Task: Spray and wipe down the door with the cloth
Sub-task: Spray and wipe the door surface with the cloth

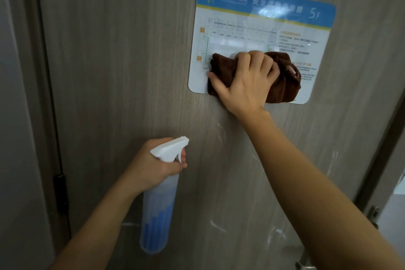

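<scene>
Nearest us, our left hand [153, 165] grips the neck of the spray bottle [158, 204], fingers curled by its trigger, held just off the door [122, 68]. Bare wood lies open around it, out to the hinge [60, 193] at the left edge. Higher up, our right hand [243, 79] presses the bunched brown cloth [282, 79] against the lower edge of the floor-plan sign [263, 17], fingers curled over it.
</scene>
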`<state>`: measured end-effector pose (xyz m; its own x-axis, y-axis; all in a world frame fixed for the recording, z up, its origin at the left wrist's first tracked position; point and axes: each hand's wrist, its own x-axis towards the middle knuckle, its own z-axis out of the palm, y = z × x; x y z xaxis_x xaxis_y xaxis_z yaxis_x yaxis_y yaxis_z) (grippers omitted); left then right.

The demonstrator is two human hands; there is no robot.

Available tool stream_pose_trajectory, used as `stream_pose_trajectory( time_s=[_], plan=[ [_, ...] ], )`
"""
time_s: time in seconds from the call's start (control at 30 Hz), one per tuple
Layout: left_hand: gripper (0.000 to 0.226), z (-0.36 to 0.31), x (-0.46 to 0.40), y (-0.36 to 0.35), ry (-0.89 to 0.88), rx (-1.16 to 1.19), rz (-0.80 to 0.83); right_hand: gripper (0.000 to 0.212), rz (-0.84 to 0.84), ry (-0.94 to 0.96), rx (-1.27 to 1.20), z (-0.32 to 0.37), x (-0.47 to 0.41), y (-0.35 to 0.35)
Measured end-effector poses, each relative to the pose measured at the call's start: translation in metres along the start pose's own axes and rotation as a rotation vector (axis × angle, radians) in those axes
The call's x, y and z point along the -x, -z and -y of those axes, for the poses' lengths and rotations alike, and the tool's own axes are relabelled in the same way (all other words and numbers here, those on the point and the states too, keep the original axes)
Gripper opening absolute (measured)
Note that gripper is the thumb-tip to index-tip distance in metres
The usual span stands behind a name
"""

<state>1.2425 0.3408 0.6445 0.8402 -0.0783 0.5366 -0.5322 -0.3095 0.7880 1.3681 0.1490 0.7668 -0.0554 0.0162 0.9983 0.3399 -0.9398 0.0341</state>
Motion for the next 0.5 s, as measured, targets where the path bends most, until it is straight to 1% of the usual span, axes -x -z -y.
stream_pose_trajectory(
  time_s=[0.03,0.13,0.2,0.37,0.5],
  plan=[
    [0.032,0.001,0.001,-0.001,0.0,-0.007,-0.002,0.064,-0.002,0.0,0.0,0.0,0.0,0.0],
    [0.018,0.004,0.003,-0.002,0.009,-0.027,0.009,0.063,-0.009,-0.002,0.003,0.001,0.0,-0.001],
    [0.016,0.006,0.002,-0.003,0.02,-0.025,0.001,0.063,-0.008,-0.005,0.005,0.001,0.001,-0.001],
    [0.024,0.002,0.001,0.002,0.012,0.006,-0.064,0.061,-0.003,-0.025,-0.013,0.002,0.006,-0.001],
    [0.025,0.0,-0.002,0.011,0.033,0.001,-0.098,0.063,0.036,-0.03,-0.032,0.002,0.031,-0.002]
  ],
)
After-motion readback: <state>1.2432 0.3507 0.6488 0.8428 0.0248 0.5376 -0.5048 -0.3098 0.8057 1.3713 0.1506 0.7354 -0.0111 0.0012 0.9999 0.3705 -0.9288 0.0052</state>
